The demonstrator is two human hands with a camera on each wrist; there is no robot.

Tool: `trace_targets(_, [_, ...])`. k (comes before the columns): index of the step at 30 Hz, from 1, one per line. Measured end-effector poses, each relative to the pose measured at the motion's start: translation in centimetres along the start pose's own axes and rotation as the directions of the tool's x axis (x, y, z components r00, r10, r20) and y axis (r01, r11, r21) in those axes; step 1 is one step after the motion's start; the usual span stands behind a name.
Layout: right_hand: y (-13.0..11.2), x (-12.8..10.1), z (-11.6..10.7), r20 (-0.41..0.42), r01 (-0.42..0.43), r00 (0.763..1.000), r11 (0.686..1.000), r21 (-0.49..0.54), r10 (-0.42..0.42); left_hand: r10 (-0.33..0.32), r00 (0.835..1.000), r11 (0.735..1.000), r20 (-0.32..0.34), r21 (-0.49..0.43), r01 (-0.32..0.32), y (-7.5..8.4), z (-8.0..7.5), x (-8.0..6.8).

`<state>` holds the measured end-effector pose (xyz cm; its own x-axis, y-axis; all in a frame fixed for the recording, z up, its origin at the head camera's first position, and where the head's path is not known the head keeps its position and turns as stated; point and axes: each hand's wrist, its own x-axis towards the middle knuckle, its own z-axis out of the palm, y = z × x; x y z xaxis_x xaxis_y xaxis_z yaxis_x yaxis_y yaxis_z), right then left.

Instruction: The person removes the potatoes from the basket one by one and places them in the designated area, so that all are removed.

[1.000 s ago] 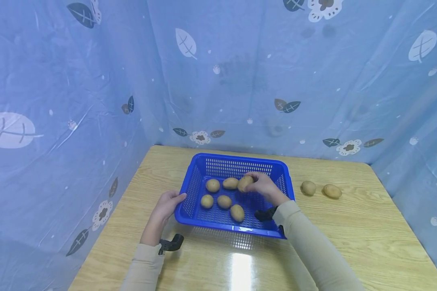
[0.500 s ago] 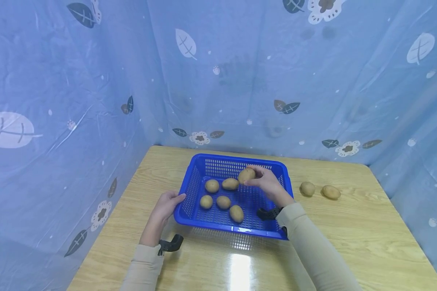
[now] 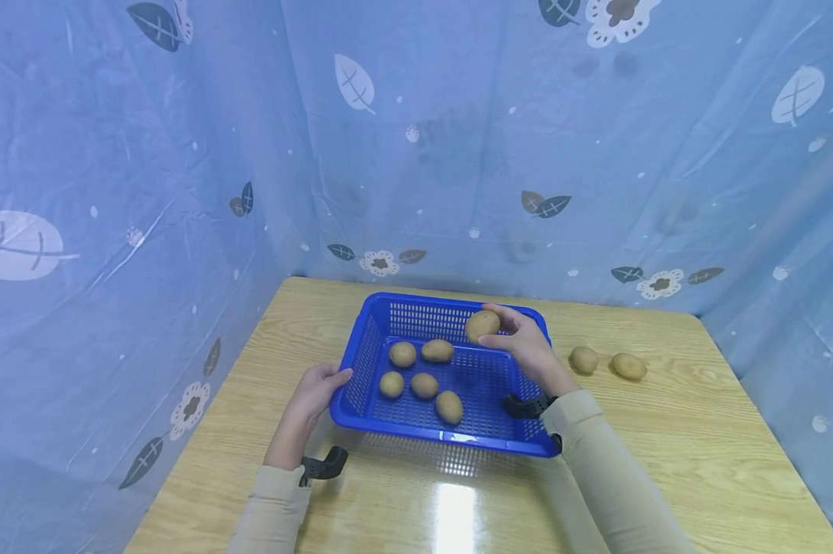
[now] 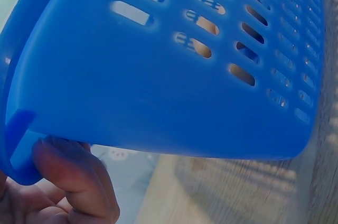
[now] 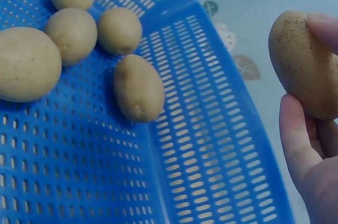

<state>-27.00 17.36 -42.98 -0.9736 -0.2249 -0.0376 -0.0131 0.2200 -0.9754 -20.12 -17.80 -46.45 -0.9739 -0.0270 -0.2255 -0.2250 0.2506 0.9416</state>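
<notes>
Blue sheeting printed with leaves and flowers is enclosing the wooden desk [image 3: 666,454] on its left, far and right sides. We are wearing beige sleeves, with a black camera mount strapped at each wrist.

Nearest to us, our left hand [image 3: 312,392] is gripping the near-left corner of the blue basket [image 3: 430,435]; the left wrist view is showing fingers [image 4: 74,182] curled up under the rim, with the perforated wall filling the rest of that view. The basket is sitting on the desk around the middle of its width, closer to the far edge than to the near one.

Inside the basket, five potatoes are lying on the slotted floor, all in its left half. One potato [image 3: 449,406] is lying closest to the near wall. Two more [image 3: 392,384] and [image 3: 425,385] are lying side by side behind it. A further pair [image 3: 403,354] and [image 3: 437,350] is lying behind those, towards the far wall.

Our right hand [image 3: 527,346] is reaching over the right half of the basket, fingers and thumb curling round a sixth potato [image 3: 482,325]. This held potato is hanging in the air near the basket's far wall, clear of the floor and of the five others.

Beyond the basket's right wall, two loose potatoes [image 3: 584,359] and [image 3: 628,365] are lying on the desk towards its right edge, near each other and not touching.
</notes>
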Motion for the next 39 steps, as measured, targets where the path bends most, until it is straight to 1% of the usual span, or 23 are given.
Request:
trace_targets(6, [-0.3, -0.3, -1.0, -0.028, 0.072, 0.997, 0.997, 0.038, -0.071, -0.008, 1.000, 1.000, -0.005, 0.006, 0.008, -0.1, 0.0, 0.1])
trace_targets(9, [-0.7, -0.6, -1.7, -0.028, 0.064, 0.998, 0.998, 0.026, -0.064, -0.014, 1.000, 1.000, -0.002, 0.002, 0.014, -0.2, 0.0, 0.3])
trace_targets(13, [-1.1, -1.0, -2.9, -0.047, 0.061, 0.997, 0.998, 0.008, -0.060, -0.012, 1.000, 1.000, 0.005, -0.012, 0.012, -0.3, 0.0, 0.2])
trace_targets(19, [-1.3, -1.7, -4.2, -0.083, 0.078, 0.994, 0.997, 0.026, -0.076, -0.007, 1.000, 1.000, 0.003, -0.019, 0.007, -0.1, -0.1, -0.1])
trace_targets(26, [-1.2, -3.1, -5.6, -0.107, 0.099, 0.990, 0.994, 0.043, -0.094, -0.014, 1.000, 1.000, 0.014, -0.020, 0.014, 0.0, 0.0, 0.1])
trace_targets(28, [-1.1, -3.3, -6.0, -0.130, 0.104, 0.987, 0.993, 0.049, -0.097, -0.015, 1.000, 1.000, 0.012, -0.017, 0.015, 0.0, 0.0, 0.0])
trace_targets(30, [-0.9, -3.5, -6.5, -0.164, 0.107, 0.981, 0.994, 0.026, -0.101, -0.017, 1.000, 1.000, 0.008, -0.017, 0.017, 0.1, -0.1, 0.0])
trace_targets(34, [-0.5, -3.8, -7.5, -0.245, 0.129, 0.961, 0.992, 0.000, -0.125, -0.016, 1.000, 1.000, 0.007, -0.021, 0.016, 0.0, -0.1, 0.1])
trace_targets(36, [-0.3, -3.9, -8.0, -0.277, 0.154, 0.951, 0.988, 0.034, -0.138, -0.015, 1.000, 1.000, 0.009, -0.024, 0.016, 0.0, -0.1, 0.2])
trace_targets(39, [0.1, -4.2, -8.8, -0.303, 0.180, 0.942, 0.980, 0.082, -0.147, -0.020, 1.000, 0.999, 0.008, -0.024, 0.021, -0.1, 0.0, 0.3])
